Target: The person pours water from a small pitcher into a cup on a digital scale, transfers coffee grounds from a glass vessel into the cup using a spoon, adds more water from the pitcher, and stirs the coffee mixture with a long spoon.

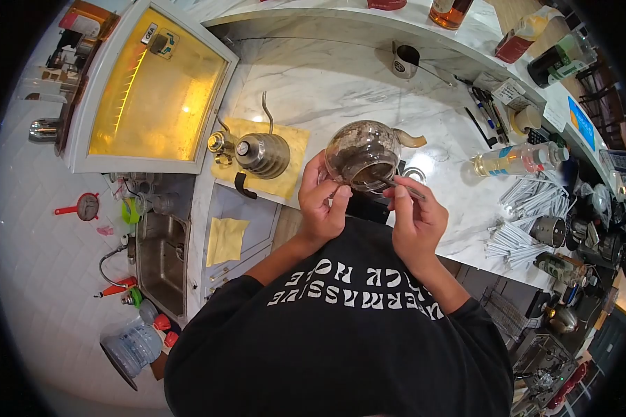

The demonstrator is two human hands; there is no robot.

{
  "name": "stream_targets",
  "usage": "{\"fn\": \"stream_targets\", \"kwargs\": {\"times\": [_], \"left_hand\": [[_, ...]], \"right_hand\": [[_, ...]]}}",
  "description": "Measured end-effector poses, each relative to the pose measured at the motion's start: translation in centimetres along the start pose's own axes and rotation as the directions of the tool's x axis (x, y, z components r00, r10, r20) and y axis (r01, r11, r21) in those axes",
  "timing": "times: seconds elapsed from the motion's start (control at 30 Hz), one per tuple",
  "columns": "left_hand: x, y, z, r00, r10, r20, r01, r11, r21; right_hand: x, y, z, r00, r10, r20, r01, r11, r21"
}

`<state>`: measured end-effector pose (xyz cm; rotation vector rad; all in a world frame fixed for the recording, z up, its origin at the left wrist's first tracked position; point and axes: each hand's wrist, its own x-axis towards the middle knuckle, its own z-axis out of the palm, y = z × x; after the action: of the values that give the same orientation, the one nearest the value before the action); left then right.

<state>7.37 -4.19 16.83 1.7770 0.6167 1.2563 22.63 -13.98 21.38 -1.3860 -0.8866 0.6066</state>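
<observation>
A round glass teapot (pixel 362 142) is held tilted over the near edge of the marble counter, its open mouth facing me. Dark wet matter and pale residue cling to its inside, and a beige curved piece sticks out at its right. My left hand (pixel 323 201) is closed on the teapot's left side and rim. Between the fingers of my right hand (pixel 419 219) is a thin metal utensil (pixel 414 192), pointing into the teapot's mouth. The utensil's far end is hidden, so its kind is unclear.
Left on the counter, a steel gooseneck kettle (pixel 264 154) stands on a yellow cloth (pixel 295 142). A small cup (pixel 405 62) is at the back. To the right lie a clear bottle (pixel 515 158) and wrapped straws (pixel 518 240). A sink (pixel 163 260) is at far left.
</observation>
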Motion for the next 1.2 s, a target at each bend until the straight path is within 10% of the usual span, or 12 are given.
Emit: {"fn": "stream_targets", "kwargs": {"times": [0.67,0.93,1.0,1.07,1.2], "left_hand": [[-0.2,-1.3,0.3,0.994,-0.074,-0.075,0.078,0.996,0.051],[-0.8,-1.8,-0.8,0.944,-0.289,-0.161,0.302,0.951,0.059],[-0.8,-2.3,-0.8,0.951,-0.263,-0.163,0.272,0.961,0.039],[-0.8,-2.4,-0.5,0.945,-0.273,-0.179,0.277,0.961,-0.005],[-0.8,-2.1,-0.4,0.953,-0.272,-0.137,0.272,0.962,-0.022]], "right_hand": [[1.3,-0.2,-0.4,0.971,0.225,-0.084,-0.174,0.9,0.399],[-0.6,1.8,-3.3,0.964,0.13,-0.233,-0.116,0.991,0.073],[-1.1,3.4,-4.6,0.972,-0.225,0.072,0.235,0.881,-0.41],[-0.8,3.8,-4.6,0.887,-0.351,0.3,0.457,0.763,-0.458],[-0.7,2.1,-4.4,0.888,-0.397,0.234,0.46,0.76,-0.458]]}}
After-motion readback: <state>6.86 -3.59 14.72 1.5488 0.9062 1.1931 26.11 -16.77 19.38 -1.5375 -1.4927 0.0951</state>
